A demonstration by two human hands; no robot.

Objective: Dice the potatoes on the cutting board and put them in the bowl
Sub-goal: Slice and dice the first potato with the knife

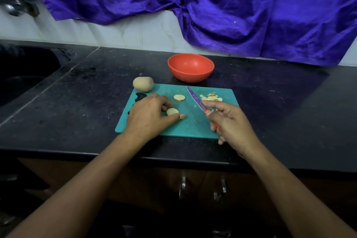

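— Fingers (214,104) of the right hand (231,123) are gripping the knife (195,98); the left hand (148,116) is pinching a potato slice (172,111) on the cutting board (193,127).
— Its thumb (178,116) is probably sitting under the blade's path, risking a nick; the bowl (190,67) is waiting beyond.

Teal cutting board (193,127) flat, centre frame. Whole unpeeled potato (143,84) at its upper-left corner. Far slice (179,97) flat mid-board; near slice (172,111) pinched by left hand (150,116). Diced pile (211,97) at board's upper right. Red bowl (190,67) upright just above board.
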